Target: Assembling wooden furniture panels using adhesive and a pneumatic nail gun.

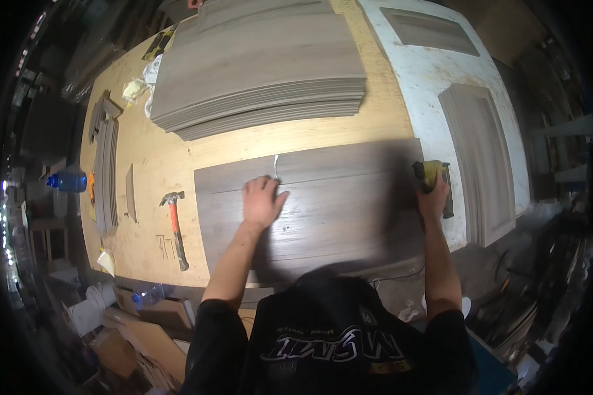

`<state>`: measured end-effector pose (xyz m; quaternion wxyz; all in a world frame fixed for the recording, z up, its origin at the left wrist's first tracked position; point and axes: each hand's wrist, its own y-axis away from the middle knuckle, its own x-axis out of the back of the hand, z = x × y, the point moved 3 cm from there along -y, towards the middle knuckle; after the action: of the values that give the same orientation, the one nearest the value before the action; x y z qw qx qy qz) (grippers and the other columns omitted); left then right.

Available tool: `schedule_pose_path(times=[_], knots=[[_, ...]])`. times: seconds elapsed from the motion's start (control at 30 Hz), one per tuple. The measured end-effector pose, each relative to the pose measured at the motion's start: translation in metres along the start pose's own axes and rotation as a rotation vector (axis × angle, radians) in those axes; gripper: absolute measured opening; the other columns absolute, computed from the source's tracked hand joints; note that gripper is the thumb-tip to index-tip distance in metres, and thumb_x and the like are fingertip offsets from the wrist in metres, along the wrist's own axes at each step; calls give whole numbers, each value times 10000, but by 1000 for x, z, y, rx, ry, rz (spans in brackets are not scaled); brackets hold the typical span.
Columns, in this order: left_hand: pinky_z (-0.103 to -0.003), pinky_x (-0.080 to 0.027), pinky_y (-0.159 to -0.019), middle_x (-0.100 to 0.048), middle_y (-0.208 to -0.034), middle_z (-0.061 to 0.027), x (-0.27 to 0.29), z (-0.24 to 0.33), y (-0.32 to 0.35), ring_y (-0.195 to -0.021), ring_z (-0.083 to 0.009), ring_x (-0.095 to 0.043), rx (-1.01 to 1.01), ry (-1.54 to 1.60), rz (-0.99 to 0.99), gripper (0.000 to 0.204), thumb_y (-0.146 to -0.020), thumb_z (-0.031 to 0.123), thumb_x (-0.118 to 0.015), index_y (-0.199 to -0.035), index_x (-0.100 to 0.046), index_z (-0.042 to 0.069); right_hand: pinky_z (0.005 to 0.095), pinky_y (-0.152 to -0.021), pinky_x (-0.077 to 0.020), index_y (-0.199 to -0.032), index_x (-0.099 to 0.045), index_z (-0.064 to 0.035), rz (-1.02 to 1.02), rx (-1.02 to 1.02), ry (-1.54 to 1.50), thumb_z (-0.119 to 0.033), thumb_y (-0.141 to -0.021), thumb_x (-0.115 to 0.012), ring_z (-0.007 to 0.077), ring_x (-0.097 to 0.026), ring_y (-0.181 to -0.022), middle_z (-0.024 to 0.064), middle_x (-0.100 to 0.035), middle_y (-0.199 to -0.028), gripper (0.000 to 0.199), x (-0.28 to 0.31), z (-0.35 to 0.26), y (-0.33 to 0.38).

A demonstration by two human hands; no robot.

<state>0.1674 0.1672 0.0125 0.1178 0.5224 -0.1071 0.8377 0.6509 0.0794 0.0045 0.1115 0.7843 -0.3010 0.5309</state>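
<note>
A grey-brown wood panel lies flat on the table in front of me. My left hand rests on it with fingers spread, just below a short white strip that could be glue or cord. At the panel's right edge, my right hand is wrapped round a yellow and black nail gun. What the tool's nose touches cannot be made out. Left of the panel lies a hammer with an orange and black handle, beside a few thin nails.
A tall stack of grey-brown panels stands beyond the work. More panels lie on the white board at right. Narrow strips and a blue bottle are at the left. Another yellow-black tool lies at the far left.
</note>
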Motion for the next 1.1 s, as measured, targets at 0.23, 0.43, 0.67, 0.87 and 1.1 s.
schedule_pose_path(times=[0.23,0.43,0.67,0.87,1.1], knots=[[-472,-352,-990,-586,-1108,-84,-20,15,-15,-1112,-324,-506,-17,170,-45,263,-924,324,-719,-1069,-656,114,468,-1019,-488,-1611,-295,-184,-159,21,95,-47,-806,-727,403,-567,-1196,198,-561,-1276,924,20,-5,-39],[-465,-368,-953,-587,-1067,-70,-21,6,-14,-1062,-312,-520,-52,219,1,183,-928,253,-709,-1034,-661,112,343,-738,-585,-1611,-290,-166,-802,-371,-767,82,-840,-576,254,-723,-883,164,-654,-1252,858,103,-101,12],[-438,-381,-919,-609,-962,-33,-4,-10,-19,-996,-287,-552,-35,265,115,176,-864,243,-780,-923,-670,119,269,-482,-446,-1460,-520,-112,-990,-456,-812,-91,-892,-746,95,-558,-547,25,-646,-859,611,26,-243,98],[-444,-374,-945,-616,-1006,-35,-15,-18,-16,-1031,-280,-563,34,143,130,184,-891,271,-747,-947,-658,120,264,-470,-412,-1440,-556,-182,-1062,-301,-592,-84,-873,-745,71,-514,-525,-4,-622,-814,606,-12,-303,99],[-472,-382,-960,-620,-1011,-42,-20,-22,-13,-1048,-288,-572,19,167,153,164,-915,284,-713,-953,-660,133,299,-579,-493,-1435,-565,-167,-1077,-345,-456,-58,-867,-719,118,-604,-655,29,-670,-912,598,-10,-318,100]])
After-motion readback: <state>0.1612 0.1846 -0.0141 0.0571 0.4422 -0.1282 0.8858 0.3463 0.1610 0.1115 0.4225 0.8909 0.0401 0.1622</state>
